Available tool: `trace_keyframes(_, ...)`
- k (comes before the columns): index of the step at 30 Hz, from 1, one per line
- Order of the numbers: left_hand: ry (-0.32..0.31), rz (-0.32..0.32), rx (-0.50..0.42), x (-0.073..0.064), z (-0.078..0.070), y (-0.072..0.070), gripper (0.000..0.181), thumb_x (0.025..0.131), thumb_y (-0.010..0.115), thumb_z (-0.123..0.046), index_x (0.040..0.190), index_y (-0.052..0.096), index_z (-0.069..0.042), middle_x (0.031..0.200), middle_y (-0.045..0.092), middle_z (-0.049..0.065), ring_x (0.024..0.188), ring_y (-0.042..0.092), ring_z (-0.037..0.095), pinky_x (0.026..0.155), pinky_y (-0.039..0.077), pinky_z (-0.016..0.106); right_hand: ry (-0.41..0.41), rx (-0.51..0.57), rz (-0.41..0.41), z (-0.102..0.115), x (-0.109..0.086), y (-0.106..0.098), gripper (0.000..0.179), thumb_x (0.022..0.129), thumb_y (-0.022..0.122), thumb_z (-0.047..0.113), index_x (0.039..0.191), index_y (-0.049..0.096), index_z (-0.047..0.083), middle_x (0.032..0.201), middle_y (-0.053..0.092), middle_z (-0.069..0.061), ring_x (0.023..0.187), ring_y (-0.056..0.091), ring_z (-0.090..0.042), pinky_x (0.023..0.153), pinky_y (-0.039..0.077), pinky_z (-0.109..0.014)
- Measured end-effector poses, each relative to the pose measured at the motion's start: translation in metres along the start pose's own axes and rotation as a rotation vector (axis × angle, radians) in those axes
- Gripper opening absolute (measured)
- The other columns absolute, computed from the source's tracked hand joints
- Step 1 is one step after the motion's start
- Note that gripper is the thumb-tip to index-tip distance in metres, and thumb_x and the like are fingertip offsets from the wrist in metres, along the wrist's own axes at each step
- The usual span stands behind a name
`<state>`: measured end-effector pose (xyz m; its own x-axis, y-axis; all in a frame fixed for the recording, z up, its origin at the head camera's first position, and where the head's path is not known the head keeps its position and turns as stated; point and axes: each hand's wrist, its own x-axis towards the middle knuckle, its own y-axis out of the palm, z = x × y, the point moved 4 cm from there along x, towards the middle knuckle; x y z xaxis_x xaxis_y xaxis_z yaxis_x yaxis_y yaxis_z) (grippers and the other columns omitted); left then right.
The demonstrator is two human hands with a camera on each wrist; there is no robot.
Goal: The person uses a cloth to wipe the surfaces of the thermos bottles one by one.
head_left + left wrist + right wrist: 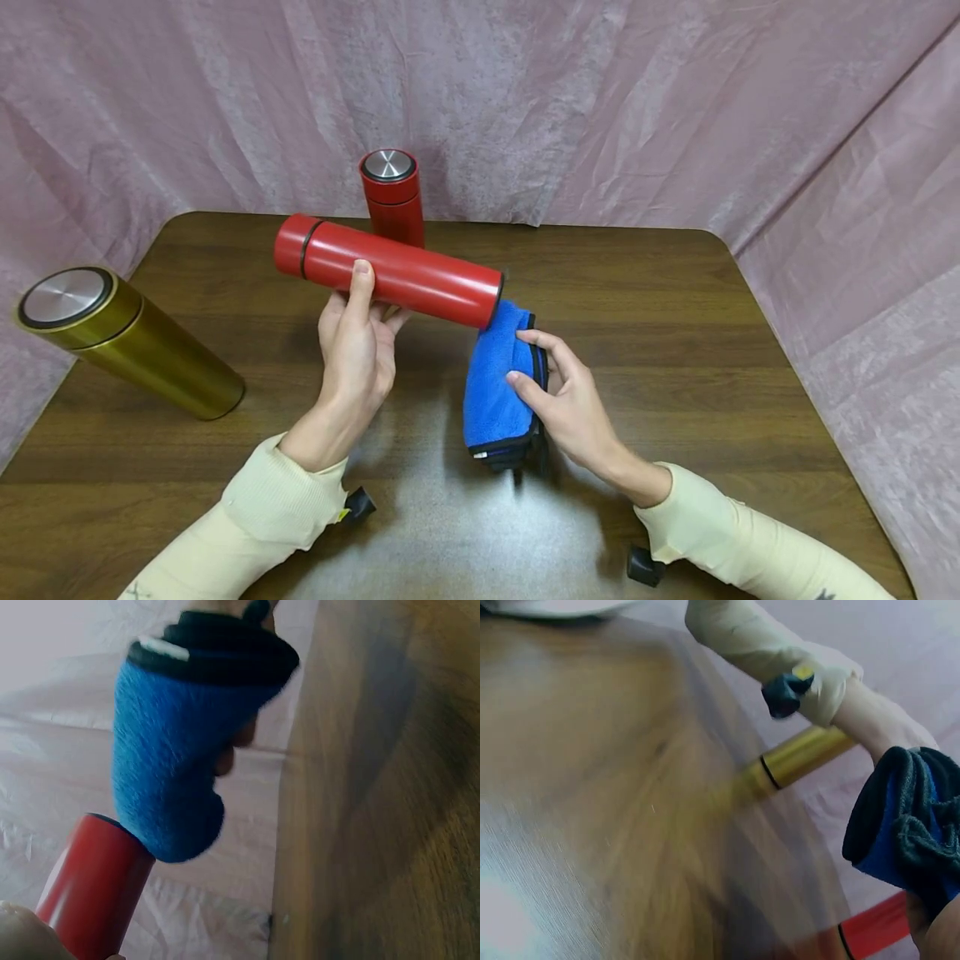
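My left hand (pixel 356 350) holds a red vacuum flask (pixel 405 271) from below, thumb along its near side. The flask lies almost level above the table, its lid end to the left and its base to the right. In my right hand (pixel 573 404) a folded blue cloth (pixel 495 387) with black edging is pinched between thumb and fingers. The cloth's far end meets the base of the flask. The left wrist view shows the blue cloth (pixel 169 750) against the end of the red flask (pixel 97 885). Dark folds of the cloth (pixel 922 817) show in the right wrist view.
A gold flask (pixel 150 350) with a steel-topped lid stands on the wooden table (pixel 660 317) at the left. Another red flask (pixel 393 196) stands at the back, partly behind the held one. Pink curtains (pixel 487 108) hang around the table's back and sides.
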<state>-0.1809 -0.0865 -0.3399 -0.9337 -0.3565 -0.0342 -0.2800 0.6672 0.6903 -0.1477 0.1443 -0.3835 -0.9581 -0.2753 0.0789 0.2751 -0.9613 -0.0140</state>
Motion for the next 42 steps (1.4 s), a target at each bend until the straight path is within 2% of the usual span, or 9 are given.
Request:
trace_keyframes(5, 0.002, -0.024, -0.003, 0.001, 0.002, -0.004, 0.037, 0.107, 0.059, -0.025, 0.136, 0.047, -0.005, 0.129, 0.060, 0.013, 0.111, 0.063, 0.027, 0.095, 0.055, 0.044, -0.112, -0.013, -0.003, 0.010, -0.010, 0.005, 0.050, 0.096, 0.067, -0.006, 0.142, 0.052, 0.004, 0.125, 0.062, -0.026, 0.105, 0.070, -0.032, 0.079, 0.063, -0.044)
trace_keyframes(9, -0.004, -0.032, 0.016, 0.001, 0.004, -0.005, 0.039, 0.106, 0.060, -0.025, 0.137, 0.046, -0.005, 0.130, 0.060, 0.013, 0.113, 0.062, 0.027, 0.098, 0.053, 0.045, -0.212, -0.062, -0.025, 0.017, -0.013, 0.006, 0.050, 0.094, 0.068, -0.009, 0.140, 0.054, 0.006, 0.128, 0.060, -0.023, 0.106, 0.069, -0.031, 0.078, 0.063, -0.043)
trace_keyframes(16, -0.034, -0.032, 0.047, -0.003, 0.005, -0.007, 0.038, 0.107, 0.060, -0.026, 0.136, 0.047, -0.006, 0.127, 0.061, 0.012, 0.110, 0.063, 0.026, 0.095, 0.054, 0.042, -0.372, -0.181, -0.063, 0.023, -0.005, 0.000, 0.050, 0.092, 0.069, -0.012, 0.137, 0.060, 0.007, 0.128, 0.060, -0.017, 0.108, 0.066, -0.030, 0.082, 0.062, -0.041)
trace_keyframes(20, -0.042, -0.033, 0.061, -0.004, 0.004, -0.007, 0.036, 0.107, 0.059, -0.026, 0.134, 0.048, -0.006, 0.126, 0.062, 0.012, 0.108, 0.064, 0.024, 0.094, 0.055, 0.041, -0.407, -0.228, -0.113, 0.025, 0.001, -0.006, 0.046, 0.093, 0.069, -0.009, 0.135, 0.066, 0.008, 0.119, 0.062, -0.014, 0.104, 0.066, -0.027, 0.082, 0.062, -0.038)
trace_keyframes(26, -0.055, -0.014, 0.073, -0.005, 0.004, -0.009, 0.039, 0.107, 0.059, -0.028, 0.136, 0.047, -0.006, 0.129, 0.061, 0.012, 0.111, 0.063, 0.025, 0.096, 0.054, 0.041, -0.405, -0.252, -0.161, 0.026, 0.010, -0.012, 0.043, 0.093, 0.071, -0.005, 0.134, 0.069, 0.009, 0.111, 0.063, -0.012, 0.097, 0.066, -0.025, 0.079, 0.062, -0.031)
trace_keyframes(30, -0.060, 0.008, 0.079, -0.006, 0.003, -0.010, 0.043, 0.106, 0.061, -0.029, 0.138, 0.046, -0.005, 0.132, 0.059, 0.013, 0.114, 0.062, 0.027, 0.096, 0.054, 0.042, -0.383, -0.242, -0.169, 0.025, 0.016, -0.014, 0.042, 0.093, 0.070, -0.006, 0.133, 0.068, 0.007, 0.116, 0.065, -0.013, 0.100, 0.066, -0.025, 0.082, 0.061, -0.030)
trace_keyframes(36, -0.047, 0.030, 0.066, -0.008, 0.001, -0.008, 0.038, 0.107, 0.059, -0.027, 0.136, 0.046, -0.005, 0.130, 0.059, 0.013, 0.112, 0.063, 0.027, 0.094, 0.056, 0.043, -0.280, -0.264, -0.168, 0.018, 0.023, -0.014, 0.042, 0.092, 0.070, -0.005, 0.131, 0.064, 0.008, 0.126, 0.065, -0.016, 0.098, 0.069, -0.029, 0.078, 0.063, -0.036)
trace_keyframes(42, -0.010, 0.025, 0.084, -0.010, -0.001, -0.011, 0.037, 0.106, 0.060, -0.024, 0.134, 0.047, -0.005, 0.127, 0.060, 0.013, 0.110, 0.063, 0.026, 0.092, 0.056, 0.042, -0.179, -0.383, -0.103, 0.010, 0.023, -0.009, 0.039, 0.093, 0.071, 0.001, 0.130, 0.064, 0.011, 0.126, 0.065, -0.017, 0.096, 0.069, -0.031, 0.079, 0.063, -0.045)
